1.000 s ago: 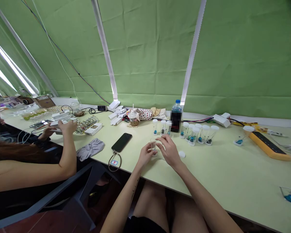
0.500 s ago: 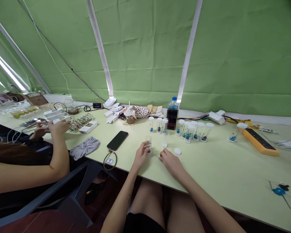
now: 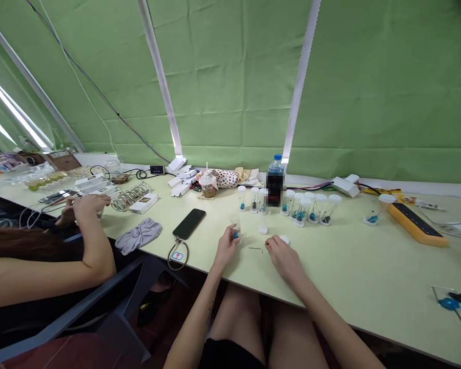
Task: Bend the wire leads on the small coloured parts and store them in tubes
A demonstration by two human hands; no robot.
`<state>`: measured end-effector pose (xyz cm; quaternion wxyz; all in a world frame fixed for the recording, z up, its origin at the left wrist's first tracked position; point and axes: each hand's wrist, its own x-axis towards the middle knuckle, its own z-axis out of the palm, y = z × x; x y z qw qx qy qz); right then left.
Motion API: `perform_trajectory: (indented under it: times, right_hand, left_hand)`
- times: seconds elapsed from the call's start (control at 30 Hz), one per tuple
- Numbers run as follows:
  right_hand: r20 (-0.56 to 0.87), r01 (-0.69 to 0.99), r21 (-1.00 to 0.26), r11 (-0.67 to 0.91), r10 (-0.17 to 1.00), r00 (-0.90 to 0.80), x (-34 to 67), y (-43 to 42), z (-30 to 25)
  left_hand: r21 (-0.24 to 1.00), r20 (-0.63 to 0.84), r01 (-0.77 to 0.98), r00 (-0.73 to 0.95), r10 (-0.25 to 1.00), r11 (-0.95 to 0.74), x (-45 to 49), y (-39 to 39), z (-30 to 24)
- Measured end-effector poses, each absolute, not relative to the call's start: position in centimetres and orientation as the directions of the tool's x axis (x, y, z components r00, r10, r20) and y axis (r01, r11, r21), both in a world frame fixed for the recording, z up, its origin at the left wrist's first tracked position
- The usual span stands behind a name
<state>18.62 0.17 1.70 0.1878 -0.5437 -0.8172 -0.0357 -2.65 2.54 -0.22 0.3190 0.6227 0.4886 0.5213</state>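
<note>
Item 1: clear vial (image 3: 234, 221), uncapped at its upper end, near the table's front edge. I take bearings from it, 12 o'clock being away from the wearer. A small blue piece (image 3: 236, 235) shows low down; I cannot tell whether it is inside or held against the wall.

Item 2: left hand (image 3: 225, 247), fingers closed around the vial's lower part.

Item 3: right hand (image 3: 286, 259), at 4 o'clock, low over the table. Fingers bunched; whether they pinch anything I cannot tell.

Item 4: thin L-shaped metal rod (image 3: 255, 249), at 4 o'clock, lying flat between the hands.

Item 5: white cap (image 3: 286, 239), at 3 o'clock, partly behind the right hand.

Item 6: clear tube with a white base (image 3: 263, 230), at 3 o'clock, standing nearer than the cap.

Item 7: white-capped vials with blue and dark contents, from 12 (image 3: 242, 199) round to 2 o'clock (image 3: 300, 211).

Item 8: black phone (image 3: 189, 224), at 9 o'clock.

Step, in my judgement: steadying the vial left-handed while the right works at the tabletop. Any next pick-up of the rod calls for a fine fingertip pinch, and the left grip kept light.
</note>
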Motion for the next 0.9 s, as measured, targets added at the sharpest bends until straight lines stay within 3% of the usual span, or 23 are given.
perform_trajectory:
  times: [0.3, 0.57, 0.73, 0.9]
  right_hand:
    - [0.514, 0.909, -0.258, 0.328, 0.843, -0.158, 23.5, -0.1, 2.1]
    - [0.510, 0.921, -0.356, 0.158, 0.859, 0.050, 31.3, 0.1, 2.3]
    - [0.303, 0.838, -0.364, 0.406, 0.903, -0.305, 24.9, -0.2, 3.2]
    - [0.163, 0.844, -0.090, 0.528, 0.844, -0.510, 17.1, 1.1, 3.0]
  left_hand:
    - [0.902, 0.326, 0.307, -0.020, 0.945, -0.304, -2.7, 2.1, 0.2]
    - [0.928, 0.299, 0.246, -0.048, 0.953, -0.279, -2.4, 1.8, 0.6]
    - [0.927, 0.328, 0.215, -0.058, 0.943, -0.309, -2.2, 1.8, 0.8]
    - [0.943, 0.310, 0.160, -0.118, 0.943, -0.290, -2.4, 1.5, 1.2]
